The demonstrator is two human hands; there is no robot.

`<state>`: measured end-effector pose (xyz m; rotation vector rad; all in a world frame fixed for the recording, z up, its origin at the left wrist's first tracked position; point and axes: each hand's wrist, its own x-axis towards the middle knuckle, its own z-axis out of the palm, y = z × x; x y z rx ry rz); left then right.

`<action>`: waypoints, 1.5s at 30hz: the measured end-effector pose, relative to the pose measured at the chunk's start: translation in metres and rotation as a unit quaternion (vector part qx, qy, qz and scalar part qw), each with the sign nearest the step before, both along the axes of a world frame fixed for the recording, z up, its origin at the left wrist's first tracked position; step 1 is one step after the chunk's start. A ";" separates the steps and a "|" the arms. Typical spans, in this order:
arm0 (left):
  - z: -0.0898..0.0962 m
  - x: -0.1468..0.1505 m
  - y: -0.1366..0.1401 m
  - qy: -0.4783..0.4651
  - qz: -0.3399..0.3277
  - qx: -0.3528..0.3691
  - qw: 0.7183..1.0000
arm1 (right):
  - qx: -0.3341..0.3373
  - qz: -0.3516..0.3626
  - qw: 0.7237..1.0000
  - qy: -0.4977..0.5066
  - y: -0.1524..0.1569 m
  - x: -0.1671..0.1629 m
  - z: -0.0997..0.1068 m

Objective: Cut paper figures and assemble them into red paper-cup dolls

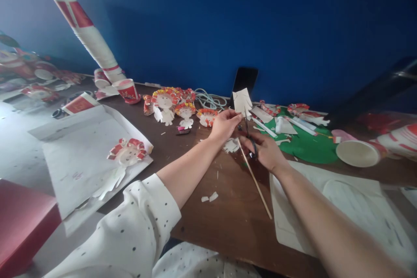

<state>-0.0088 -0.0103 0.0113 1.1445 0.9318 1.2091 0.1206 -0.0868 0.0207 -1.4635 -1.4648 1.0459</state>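
Observation:
My left hand (225,125) pinches the lower edge of a white paper piece (242,100) with slits cut into it, held up over the table. In my right hand (265,150) is a pair of scissors (253,144), its blades pointing up at the paper's lower edge. A thin wooden stick (256,181) slants over the table below the right hand; whether that hand touches it I cannot tell. Under the hands lies a small cut white paper piece (231,145). Paper lion figures (164,104) with red and orange manes stand beyond my left hand.
A dark phone (245,81) leans on the blue wall. Right of my hands, a green sheet (312,147) carries paper pieces and white tubes. A paper cup (357,153) lies beyond it. Left are a tall stack of cups (94,43) and white sheets (71,152) bearing a lion face (127,153).

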 end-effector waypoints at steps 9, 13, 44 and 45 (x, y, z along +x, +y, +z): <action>0.008 -0.001 -0.007 0.058 -0.006 0.011 0.998 | -0.009 -0.028 0.994 0.106 -0.001 0.004 -0.003; 0.007 0.000 -0.007 0.061 -0.012 0.010 0.998 | -0.017 -0.028 0.996 0.078 -0.001 0.002 -0.001; -0.004 0.003 -0.002 0.027 -0.037 0.001 0.999 | -0.019 -0.009 0.994 0.104 -0.001 0.006 -0.001; -0.004 0.003 -0.001 0.032 -0.038 0.004 0.999 | -0.021 -0.010 0.994 0.111 0.000 0.006 -0.002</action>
